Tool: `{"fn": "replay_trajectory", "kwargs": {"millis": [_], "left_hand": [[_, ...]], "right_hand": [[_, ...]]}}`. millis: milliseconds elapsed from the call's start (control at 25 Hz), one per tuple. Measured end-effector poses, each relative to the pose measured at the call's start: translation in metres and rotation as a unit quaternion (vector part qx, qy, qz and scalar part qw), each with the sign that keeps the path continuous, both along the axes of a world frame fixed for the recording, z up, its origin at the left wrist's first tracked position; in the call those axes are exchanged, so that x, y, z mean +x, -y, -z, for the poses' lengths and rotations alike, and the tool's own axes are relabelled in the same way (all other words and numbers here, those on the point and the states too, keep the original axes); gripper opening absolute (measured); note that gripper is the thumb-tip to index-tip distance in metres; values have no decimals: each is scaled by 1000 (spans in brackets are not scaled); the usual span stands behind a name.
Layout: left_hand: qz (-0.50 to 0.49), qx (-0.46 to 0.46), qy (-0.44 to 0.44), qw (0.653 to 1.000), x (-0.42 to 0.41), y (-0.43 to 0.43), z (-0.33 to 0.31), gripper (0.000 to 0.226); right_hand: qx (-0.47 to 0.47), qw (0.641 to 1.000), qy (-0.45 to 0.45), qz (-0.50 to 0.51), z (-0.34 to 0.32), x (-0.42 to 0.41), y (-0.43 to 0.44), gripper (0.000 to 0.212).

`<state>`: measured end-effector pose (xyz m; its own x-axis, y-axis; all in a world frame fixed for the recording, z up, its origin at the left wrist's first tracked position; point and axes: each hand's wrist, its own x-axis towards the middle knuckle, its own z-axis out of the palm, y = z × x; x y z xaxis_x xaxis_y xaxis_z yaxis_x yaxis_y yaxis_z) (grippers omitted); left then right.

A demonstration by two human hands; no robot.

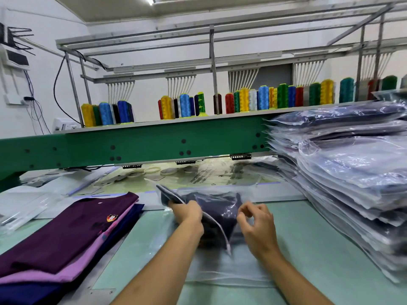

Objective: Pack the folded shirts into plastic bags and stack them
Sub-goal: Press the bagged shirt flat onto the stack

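Both hands work a dark folded shirt into a clear plastic bag on the pale green table.

The left hand (187, 213) is closed around the bag's open edge and the near-left corner of the dark navy shirt (217, 213), thumb on top; the right hand (256, 223), just right of the shirt, has its fingers curled in a narrow pinch, and whether they grip the film is unclear. The plastic bag (222, 269) lies with its long axis running away from the person, mouth toward the far side, and the shirt sits at that far end, partly in. Left of the shirt lies a pile of folded shirts (66, 236), purple on top with a small crest. Right of it rises a tall stack of bagged shirts (352, 179). Beyond it, the green embroidery machine beam (136, 146) carries coloured thread cones (244, 100).
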<state>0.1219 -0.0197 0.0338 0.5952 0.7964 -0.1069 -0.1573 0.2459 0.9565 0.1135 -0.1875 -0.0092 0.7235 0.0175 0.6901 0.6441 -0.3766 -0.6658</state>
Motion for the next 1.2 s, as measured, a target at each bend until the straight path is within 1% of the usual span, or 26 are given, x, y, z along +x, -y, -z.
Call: {"fn": "replay_trajectory", "kwargs": {"millis": [40, 120, 200, 280, 320, 360, 440, 520, 600, 680, 760, 800, 840, 920, 960, 1000, 1040, 1080, 1120, 1160, 1200], "left_hand": [[12, 30, -1, 999, 4, -4, -7, 62], [59, 76, -6, 995, 9, -14, -26, 57], [112, 104, -2, 988, 13, -22, -49, 47], [151, 121, 13, 981, 13, -28, -76, 40], [169, 124, 20, 978, 13, -30, -89, 36], [189, 125, 23, 974, 13, -31, -102, 31], [227, 129, 18, 965, 13, -30, -124, 20], [244, 145, 15, 959, 7, -23, -141, 19], [256, 156, 26, 954, 6, -13, -154, 26], [272, 153, 41, 949, 7, -2, -161, 29], [271, 152, 62, 948, 10, 5, -167, 32], [268, 150, 74, 949, 10, 6, -171, 34], [267, 144, 84, 949, 10, 7, -175, 34], [275, 117, 103, 949, 8, 8, -182, 32], [277, 102, 112, 949, 7, 7, -184, 31], [276, 94, 118, 949, 6, 5, -186, 31], [272, 93, 121, 950, 6, 4, -187, 30], [269, 100, 121, 950, 6, 2, -187, 30], [260, 112, 118, 952, 5, 0, -188, 31], [250, 121, 116, 954, 4, -2, -189, 31], [244, 122, 118, 955, 3, -1, -190, 30]], "right_hand": [[15, 1000, -6, 24, 1, 5, 0, 13], [37, 996, -32, 68, -2, 16, -2, 21], [55, 992, -80, 78, -9, 32, -2, 17], [78, 981, -163, 69, -23, 55, 1, 5], [81, 971, -219, 53, -31, 68, 4, 8], [78, 958, -276, 23, -38, 80, 6, 17], [63, 919, -386, -53, -49, 96, 8, 33], [52, 879, -464, -98, -52, 106, 7, 46], [50, 857, -498, -124, -50, 113, 5, 62], [71, 838, -520, -153, -47, 120, 2, 78], [99, 820, -532, -183, -47, 126, -2, 87], [100, 823, -526, -189, -47, 126, -5, 84], [98, 835, -508, -186, -47, 126, -8, 72], [81, 854, -479, -186, -51, 115, -13, 36], [70, 852, -480, -195, -53, 108, -13, 26], [53, 852, -484, -193, -57, 102, -11, 23], [33, 862, -473, -180, -63, 100, -6, 25], [6, 878, -449, -165, -73, 97, 2, 24], [-21, 895, -419, -151, -88, 95, 9, 19], [-29, 910, -388, -141, -106, 93, 17, 17], [-16, 924, -361, -125, -124, 90, 28, 22]]}}
